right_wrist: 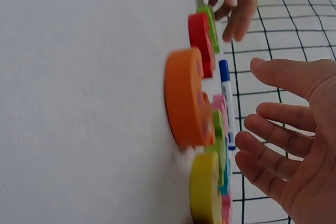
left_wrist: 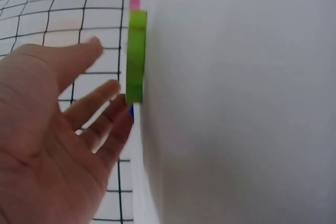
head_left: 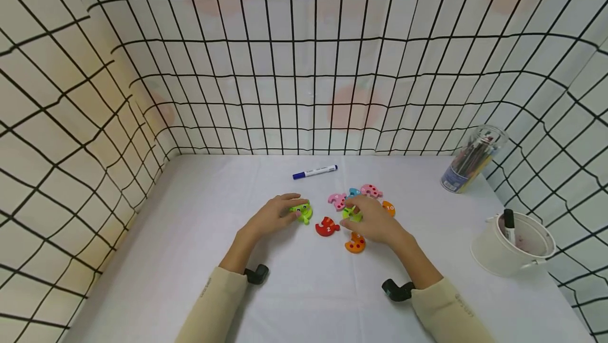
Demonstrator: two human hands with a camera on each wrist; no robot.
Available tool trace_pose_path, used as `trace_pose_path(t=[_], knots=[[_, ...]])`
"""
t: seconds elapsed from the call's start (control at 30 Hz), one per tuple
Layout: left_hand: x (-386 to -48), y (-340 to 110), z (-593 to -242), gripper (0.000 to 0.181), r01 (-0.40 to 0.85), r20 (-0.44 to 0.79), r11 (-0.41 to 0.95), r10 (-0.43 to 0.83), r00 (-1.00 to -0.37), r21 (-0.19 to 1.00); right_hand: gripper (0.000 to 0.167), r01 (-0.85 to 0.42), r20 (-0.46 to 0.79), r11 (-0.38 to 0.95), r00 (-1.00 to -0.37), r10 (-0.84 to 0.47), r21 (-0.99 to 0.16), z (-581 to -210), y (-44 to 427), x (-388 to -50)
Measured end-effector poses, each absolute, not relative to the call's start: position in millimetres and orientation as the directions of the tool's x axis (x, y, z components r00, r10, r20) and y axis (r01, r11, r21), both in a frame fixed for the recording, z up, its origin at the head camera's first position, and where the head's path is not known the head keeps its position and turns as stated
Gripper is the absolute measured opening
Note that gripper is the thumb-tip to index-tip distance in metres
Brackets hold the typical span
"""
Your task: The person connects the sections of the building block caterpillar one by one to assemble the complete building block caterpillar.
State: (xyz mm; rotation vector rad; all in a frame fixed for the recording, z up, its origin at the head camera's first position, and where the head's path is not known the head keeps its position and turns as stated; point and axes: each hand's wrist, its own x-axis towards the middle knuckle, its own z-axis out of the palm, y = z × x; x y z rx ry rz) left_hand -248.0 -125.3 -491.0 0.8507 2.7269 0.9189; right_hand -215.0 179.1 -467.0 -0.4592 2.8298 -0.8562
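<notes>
My left hand [head_left: 272, 217] is at a light green animal-shaped piece [head_left: 304, 212], fingers extended around its left side; whether they touch it is unclear. Loosely bent fingers of my right hand [head_left: 376, 220] hover over another green piece [head_left: 352, 215], which the hand partly covers. In the right wrist view this hand [right_wrist: 294, 145] grips nothing and stands off the pieces. Between the hands lies a red piece [head_left: 325, 227] marked with a number. An orange spotted piece [head_left: 355, 244] sits nearer to me.
Beyond the right hand are pink pieces [head_left: 337, 201], a blue piece [head_left: 353, 192] and a yellow-orange piece [head_left: 389, 207]. A blue-capped marker [head_left: 315, 172] lies farther back. At right stand a clear jar of pencils [head_left: 456, 177] and a white bucket [head_left: 494, 256]. Black wire grid [head_left: 304, 74] encloses the table.
</notes>
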Motion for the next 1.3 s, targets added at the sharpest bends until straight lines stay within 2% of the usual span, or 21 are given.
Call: trace_pose_path(t=[0.13, 0.4, 0.67, 0.87, 1.07, 1.3], knots=[[-247, -118, -498, 0.040, 0.457, 0.045, 0.656, 0.543, -0.838, 0.600, 0.052, -0.247, -0.061, 0.780, -0.937, -0.343, -0.575, -471, 168, -211], [-250, -113, -512, 0.031, 0.455, 0.170, 0.611, 0.466, -0.868, 0.648, 0.060, -0.215, -0.061, 0.791, -0.951, -0.303, -0.573, -485, 151, -204], [-247, -120, -516, 0.029, 0.384, 0.137, 0.612, 0.411, -0.901, 0.691, 0.066, -0.181, -0.090, 0.833, -0.960, -0.265, -0.523, -491, 137, -197], [-246, -127, -520, 0.029, 0.355, 0.125, 0.594, 0.393, -0.911, 0.721, 0.061, -0.184, -0.059, 0.853, -0.968, -0.243, -0.488, -495, 130, -195], [-248, -129, -523, 0.028, 0.352, 0.131, 0.585, 0.387, -0.913, 0.731, 0.058, -0.166, -0.052, 0.834, -0.972, -0.227, -0.527, -494, 123, -194], [-248, -129, -524, 0.026, 0.372, 0.151, 0.579, 0.394, -0.907, 0.726, 0.054, -0.216, -0.011, 0.789, -0.962, -0.271, -0.575, -491, 109, -196]])
